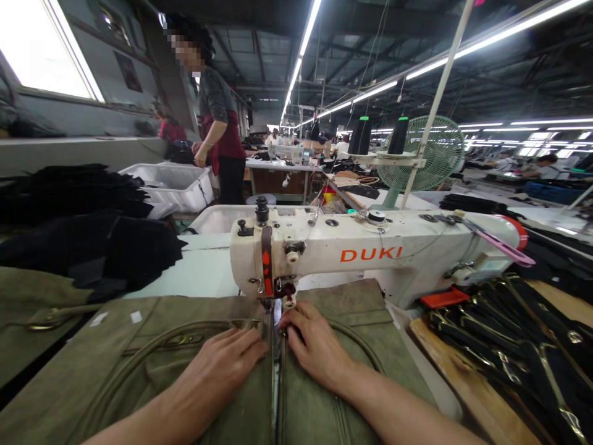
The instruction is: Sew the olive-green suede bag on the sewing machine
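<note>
Both hands lie flat on the olive-green fabric panel (152,358) at the sewing machine (370,253), nothing pinched. The left hand (222,364) is palm down, fingers spread and pressing the cloth left of the seam. The right hand (315,346) is palm down on the right side, fingertips bunched up close to the presser foot (278,296). Fingers are extended on both, neither closed round anything.

The seam line with zipper (277,371) runs straight from the wearer toward the needle, long axis along the feed direction, lying between the two hands. The right hand sits nearer the foot; the left sits slightly back. The needle itself is hard to make out behind the foot and fingertips, probably just ahead of the right index finger.

The fabric panel covers the table in front of the machine head. Black cut pieces (92,235) are stacked left, black straps with zippers (523,346) right. Another person (220,130) stands well behind, by white bins (171,185), apart from this station.
</note>
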Motion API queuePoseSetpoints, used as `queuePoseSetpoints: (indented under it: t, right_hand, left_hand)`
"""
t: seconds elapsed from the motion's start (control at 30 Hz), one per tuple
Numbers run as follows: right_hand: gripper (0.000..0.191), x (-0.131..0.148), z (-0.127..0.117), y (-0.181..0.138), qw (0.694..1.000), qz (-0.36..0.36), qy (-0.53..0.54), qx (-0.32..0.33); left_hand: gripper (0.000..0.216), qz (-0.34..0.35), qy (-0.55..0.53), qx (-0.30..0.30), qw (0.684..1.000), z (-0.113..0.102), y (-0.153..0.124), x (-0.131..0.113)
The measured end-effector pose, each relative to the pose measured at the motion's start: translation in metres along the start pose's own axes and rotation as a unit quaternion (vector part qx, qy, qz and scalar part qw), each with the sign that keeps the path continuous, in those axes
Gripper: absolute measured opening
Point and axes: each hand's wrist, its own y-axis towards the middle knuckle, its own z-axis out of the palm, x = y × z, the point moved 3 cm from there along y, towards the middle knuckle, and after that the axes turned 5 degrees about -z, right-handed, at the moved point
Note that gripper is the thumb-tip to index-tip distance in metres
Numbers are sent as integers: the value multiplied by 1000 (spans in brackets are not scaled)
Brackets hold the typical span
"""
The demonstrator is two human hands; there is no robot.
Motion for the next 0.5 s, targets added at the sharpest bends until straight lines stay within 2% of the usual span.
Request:
queuePoseSetpoints:
  t: [0.2, 0.27, 0.37, 0.4, 0.5]
  right_hand:
    - [26, 1, -1, 1, 1000, -8, -6, -3]
    - [26, 1, -1, 1, 1000, -6, -5, -5]
    - [25, 2, -2, 1, 1000, -5, -5, -2]
    - [26, 3, -3, 1, 1000, -6, -6, 0]
    - [26, 4, -4, 1, 1000, -8, -8, -2]
  left_hand:
    - [28, 37, 58, 69, 995, 2, -3, -10]
    - [27, 18, 62, 47, 997, -1, -7, -5]
    - [32, -8, 38, -28, 999, -7, -11, 2]
    - [34, -6, 26, -32, 999, -8, -12, 2]
    - [38, -5, 11, 37, 999, -5, -10, -3]
